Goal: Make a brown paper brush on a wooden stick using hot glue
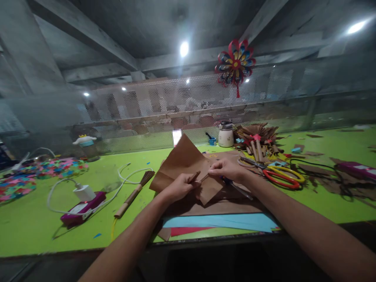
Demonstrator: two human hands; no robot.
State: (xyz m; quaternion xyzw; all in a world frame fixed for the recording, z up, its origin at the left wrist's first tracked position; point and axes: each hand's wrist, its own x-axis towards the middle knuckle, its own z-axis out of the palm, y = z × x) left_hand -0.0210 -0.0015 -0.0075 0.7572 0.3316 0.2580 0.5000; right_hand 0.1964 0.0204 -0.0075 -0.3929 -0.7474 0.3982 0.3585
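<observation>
A creased sheet of brown paper (183, 158) stands up from the table between my hands. My left hand (181, 187) is closed on the lower part of this paper, with a thin dark brown rolled piece (194, 177) sticking out between thumb and fingers. The fingers of my right hand (225, 169) are pinched at a narrow folded strip of the same paper, just right of my left hand. Under both hands lie flat brown sheets (194, 209) and light blue paper (217, 221), with red paper (188, 231) at the front edge.
Orange and yellow scissors (282, 178) lie at the right, before a heap of folded brown paper (258, 137). A white jar (226, 135) stands behind. At left are a brown paper brush shape (132, 196), a purple power strip (84, 209) with a white cable, and colourful paper stars (55, 168).
</observation>
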